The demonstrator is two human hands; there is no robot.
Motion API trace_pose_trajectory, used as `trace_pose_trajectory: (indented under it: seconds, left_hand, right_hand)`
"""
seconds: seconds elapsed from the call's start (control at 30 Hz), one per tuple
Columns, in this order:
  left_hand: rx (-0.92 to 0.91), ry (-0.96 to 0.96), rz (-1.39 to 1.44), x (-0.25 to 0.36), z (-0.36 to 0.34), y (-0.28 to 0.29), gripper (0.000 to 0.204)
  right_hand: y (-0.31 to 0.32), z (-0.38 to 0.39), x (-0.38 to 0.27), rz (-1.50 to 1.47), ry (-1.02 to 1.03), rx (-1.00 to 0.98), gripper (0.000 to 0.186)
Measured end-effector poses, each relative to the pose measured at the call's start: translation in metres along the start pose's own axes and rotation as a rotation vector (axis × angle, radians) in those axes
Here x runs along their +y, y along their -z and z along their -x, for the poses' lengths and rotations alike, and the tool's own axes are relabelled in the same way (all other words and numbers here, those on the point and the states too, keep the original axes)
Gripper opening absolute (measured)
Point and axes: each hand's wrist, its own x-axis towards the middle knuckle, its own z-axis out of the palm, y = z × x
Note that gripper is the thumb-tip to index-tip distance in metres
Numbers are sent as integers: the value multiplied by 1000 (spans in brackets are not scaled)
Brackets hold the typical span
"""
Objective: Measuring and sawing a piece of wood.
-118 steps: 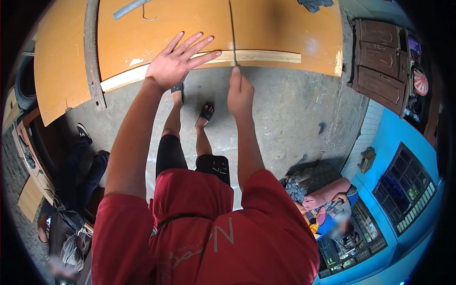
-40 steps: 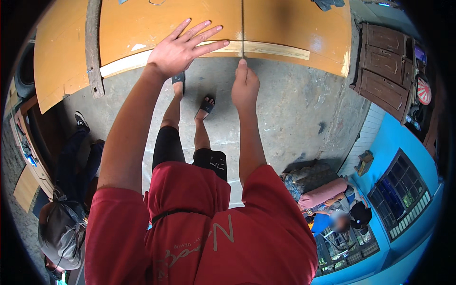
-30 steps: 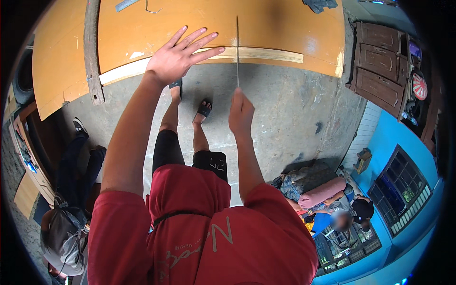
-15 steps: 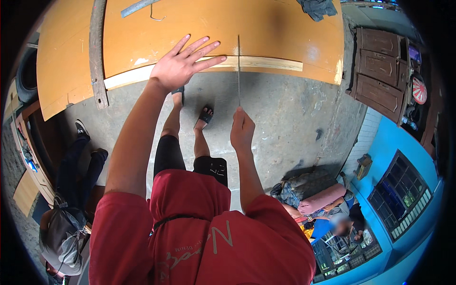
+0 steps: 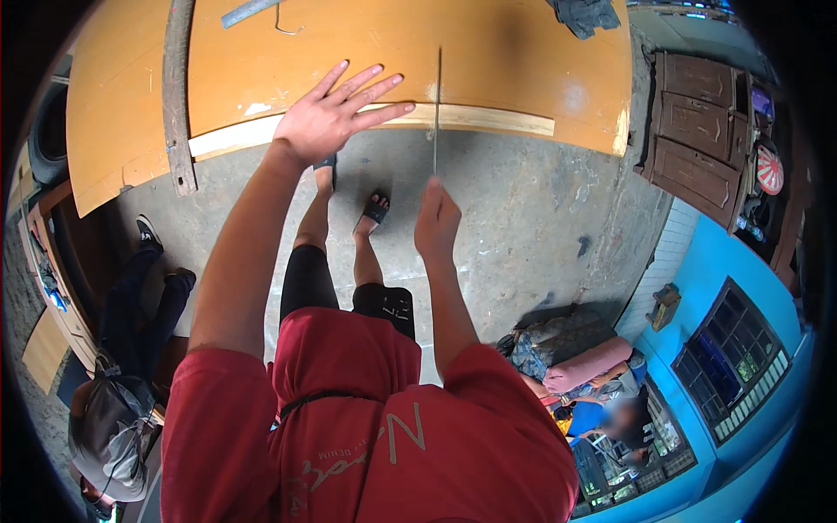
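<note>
My left hand [image 5: 324, 122] lies spread at the front edge of an orange-yellow board [image 5: 567, 70], over a pale wooden strip [image 5: 497, 118]. My right hand [image 5: 438, 218] is closed on the near end of a long thin saw [image 5: 438, 105], seen edge-on; its handle is hidden in my fist. The blade crosses the strip at right angles, just right of my left fingertips, with a pale scuffed patch beside it. A worn grey plank [image 5: 179, 105] lies across the board's left part.
A metal bar [image 5: 248, 12], bent wire [image 5: 288, 30] and dark cloth [image 5: 584, 16] lie on the board. A wooden cabinet [image 5: 693, 131] stands right. A person in dark trousers [image 5: 131, 305] is at lower left, another [image 5: 610, 418] at lower right by bundles [image 5: 575, 366] near blue walls.
My right hand with the saw moved back toward me from its position 1.3 seconds ago, then slightly forward in the last half second. My left hand stays spread at the same spot on the board.
</note>
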Motion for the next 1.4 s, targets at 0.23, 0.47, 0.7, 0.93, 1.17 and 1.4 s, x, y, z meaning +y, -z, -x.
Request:
trace_pose_trajectory:
  seconds: [0.23,0.47,0.7,0.93,1.17,1.4]
  left_hand:
    - [-29,-16,-81,1,-3,0,77]
    - [9,4,-20,1,-1,-3,79]
    - [21,-2,-19,0,-1,-5,85]
    - [-18,17,-57,1,-2,-1,81]
    - [3,9,-29,-2,-1,-6,85]
    - [-17,3,-67,0,-2,-2,82]
  right_hand:
    - [-10,-32,-15,-31,17,5,54]
    - [-20,-46,-17,22,100,19,55]
    - [-8,-13,-4,-54,-107,-18,55]
    - [-28,-76,-41,35,109,24,55]
    - [-11,-9,-11,-76,-133,-7,54]
    - [-25,-71,-42,28,10,14,51]
